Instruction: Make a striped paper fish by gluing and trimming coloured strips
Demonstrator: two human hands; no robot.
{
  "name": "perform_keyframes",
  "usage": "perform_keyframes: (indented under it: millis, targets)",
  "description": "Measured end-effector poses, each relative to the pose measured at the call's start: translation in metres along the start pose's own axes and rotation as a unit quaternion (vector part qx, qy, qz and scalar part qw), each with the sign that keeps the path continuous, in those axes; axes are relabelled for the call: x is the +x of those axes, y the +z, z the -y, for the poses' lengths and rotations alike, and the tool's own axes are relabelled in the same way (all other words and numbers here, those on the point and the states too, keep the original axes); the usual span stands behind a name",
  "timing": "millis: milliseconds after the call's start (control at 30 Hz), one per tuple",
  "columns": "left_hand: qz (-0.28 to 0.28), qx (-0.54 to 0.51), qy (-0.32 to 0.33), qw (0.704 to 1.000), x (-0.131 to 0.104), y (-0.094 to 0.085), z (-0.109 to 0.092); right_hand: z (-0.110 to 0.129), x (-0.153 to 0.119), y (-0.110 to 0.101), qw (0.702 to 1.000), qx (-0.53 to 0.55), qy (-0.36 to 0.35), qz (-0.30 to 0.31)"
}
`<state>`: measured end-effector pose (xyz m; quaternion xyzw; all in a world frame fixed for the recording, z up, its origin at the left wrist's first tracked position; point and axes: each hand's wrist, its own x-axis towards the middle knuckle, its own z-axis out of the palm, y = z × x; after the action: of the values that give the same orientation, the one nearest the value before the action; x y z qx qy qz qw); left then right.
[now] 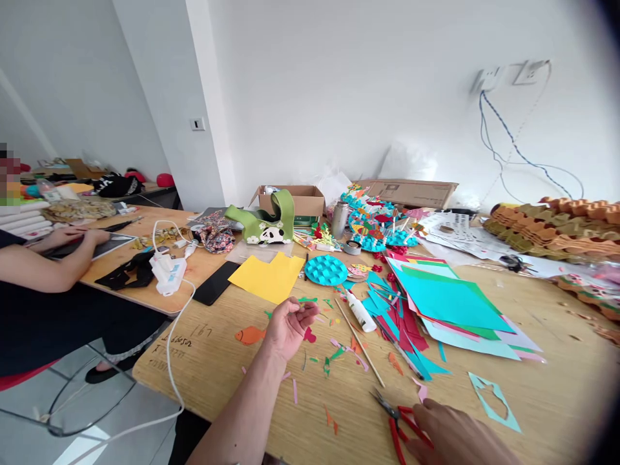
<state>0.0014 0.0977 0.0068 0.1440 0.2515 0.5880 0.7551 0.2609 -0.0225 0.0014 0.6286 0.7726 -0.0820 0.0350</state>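
My left hand (292,328) is raised over the middle of the table, palm turned up, with the fingers loosely curled and nothing visible in them. An orange paper fish (250,335) lies just left of it, among small colored paper scraps. At the lower right, my right hand (450,429) grips a handle of red-handled pliers (396,413), whose jaws point up and left on the tabletop. A thin wooden stick (359,342) ends just above the pliers. Beyond it lie a white glue bottle (361,312) and a round blue woven paper disc (326,270).
Colored paper sheets (455,303) are stacked at the right, near a cut blue scrap (495,402). Yellow paper (267,276), a black phone (216,283) and a white power strip (168,272) lie left. A co-worker's arms (62,258) rest at the adjoining table.
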Motion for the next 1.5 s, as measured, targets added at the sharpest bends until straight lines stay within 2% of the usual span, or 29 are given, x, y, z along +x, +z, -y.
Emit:
perform_keyframes:
  millis: [100,167,200,267,367,400,467,533,700,900,1167,1500]
  targets:
    - [0.044,0.014,-0.018,0.999,-0.001,-0.002,0.001,0.015,0.019,-0.03,0.987,0.154,-0.01,-0.039]
    - [0.081,0.03,-0.027,0.996,-0.002,-0.004,0.002,0.028,0.039,-0.048,0.953,0.298,-0.024,-0.054]
    - [0.1,0.039,-0.031,0.994,-0.003,-0.004,0.003,0.034,0.05,-0.055,0.924,0.377,-0.032,-0.053]
    - [0.134,0.059,-0.037,0.988,-0.004,-0.005,0.003,0.044,0.071,-0.06,0.838,0.544,-0.034,-0.027]
    - [0.173,0.088,-0.038,0.98,-0.005,-0.006,0.004,0.055,0.093,-0.054,0.727,0.682,-0.036,0.074]
    - [0.18,0.096,-0.037,0.978,-0.005,-0.007,0.004,0.058,0.097,-0.051,0.701,0.704,-0.033,0.105]
    - [0.189,0.108,-0.034,0.975,-0.004,-0.007,0.004,0.061,0.101,-0.045,0.67,0.728,-0.03,0.143]
    - [0.192,0.117,-0.033,0.974,-0.005,-0.007,0.004,0.062,0.102,-0.042,0.656,0.737,-0.027,0.158]
    - [0.194,0.132,-0.033,0.972,-0.006,-0.004,0.004,0.059,0.102,-0.039,0.65,0.742,-0.009,0.165]
    - [0.204,0.142,-0.036,0.968,-0.005,-0.004,0.005,0.056,0.103,-0.034,0.598,0.774,0.011,0.209]
    - [0.232,0.163,-0.036,0.958,-0.005,-0.006,0.006,0.064,0.102,-0.032,0.56,0.789,0.023,0.251]
    - [0.254,0.163,-0.045,0.952,-0.007,-0.004,0.006,0.064,0.101,-0.034,0.555,0.794,0.023,0.248]
